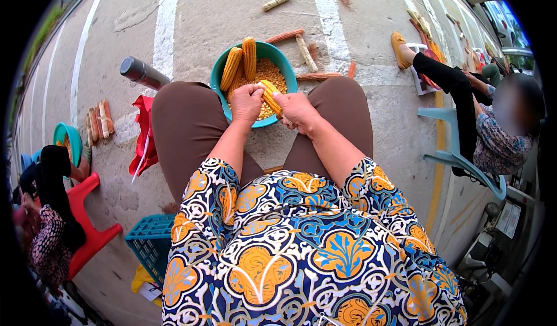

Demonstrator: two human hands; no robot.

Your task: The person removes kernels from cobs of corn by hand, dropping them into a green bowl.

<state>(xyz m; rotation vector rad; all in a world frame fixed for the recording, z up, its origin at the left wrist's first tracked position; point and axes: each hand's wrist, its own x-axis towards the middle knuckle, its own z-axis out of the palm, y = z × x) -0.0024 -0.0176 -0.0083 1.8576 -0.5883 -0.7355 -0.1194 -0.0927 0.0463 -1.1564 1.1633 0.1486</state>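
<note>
An ear of yellow corn (270,97) is gripped in my right hand (297,109), over the near side of a teal plastic basin (287,64). The ear's lower end looks pale and partly bare of kernels. My left hand (247,101) is at the ear's upper end, its fingers bent together; whether they pinch a kernel cannot be told. Loose kernels (269,71) fill the basin's bottom. Whole ears of corn (249,58) lean on the basin's left and far wall. The basin stands on the ground between my knees.
Bare cobs (306,54) lie beyond and right of the basin. At the left are a grey bottle (143,72), a red bag (144,136), a bundle of cobs (99,122) and a teal crate (150,243). People sit on a red stool (93,221) at left and a light-blue chair (452,138) at right.
</note>
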